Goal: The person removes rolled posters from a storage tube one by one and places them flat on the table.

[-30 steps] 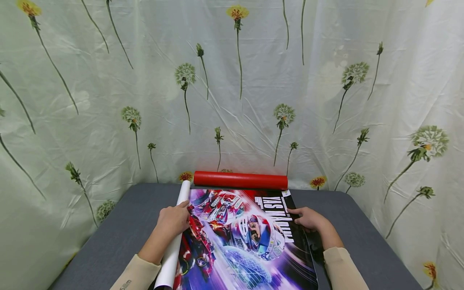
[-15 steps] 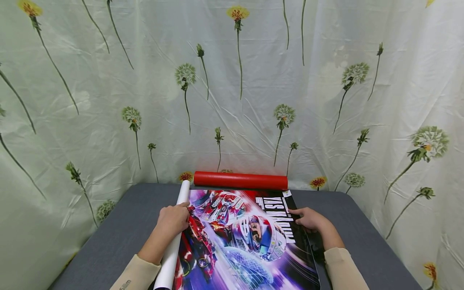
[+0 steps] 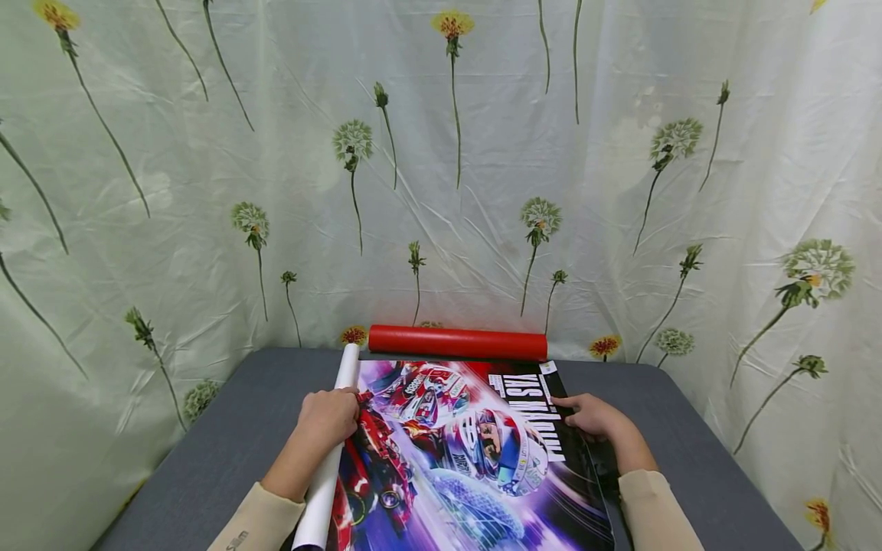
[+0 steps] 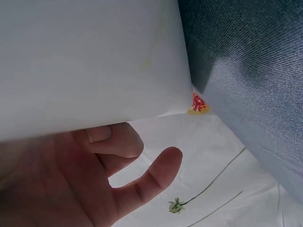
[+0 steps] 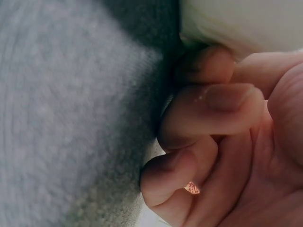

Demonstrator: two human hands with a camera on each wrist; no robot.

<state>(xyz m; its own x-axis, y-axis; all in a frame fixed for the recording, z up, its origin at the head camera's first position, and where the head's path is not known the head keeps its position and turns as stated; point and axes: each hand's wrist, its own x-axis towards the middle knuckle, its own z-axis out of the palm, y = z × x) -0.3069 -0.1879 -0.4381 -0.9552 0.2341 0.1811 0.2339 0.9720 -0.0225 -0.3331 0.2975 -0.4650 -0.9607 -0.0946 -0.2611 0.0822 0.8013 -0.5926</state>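
Observation:
A glossy poster (image 3: 448,451) with racing cars, a helmet and large white lettering lies partly unrolled. Its left side is wound into a white roll (image 3: 322,490). My left hand (image 3: 329,417) grips that roll from the left, near its far half. In the left wrist view, the curled fingers of the left hand (image 4: 99,175) sit against the roll (image 4: 85,61). At the poster's right border my right hand (image 3: 596,419) pinches the edge, one digit lying on the printed face. Its other fingers curl against the table in the right wrist view, beside the pale poster underside (image 5: 251,23).
A red tube (image 3: 458,343) lies crosswise at the table's back edge, just beyond the poster. The dark grey table (image 3: 227,428) ends at a flower-printed curtain (image 3: 482,153). Something dark, not clearly seen, lies under the right wrist.
The poster's printed sheet has shifted slightly right, showing a little more print beside the roll. My right hand has moved slightly right with the edge; the left hand has barely moved.

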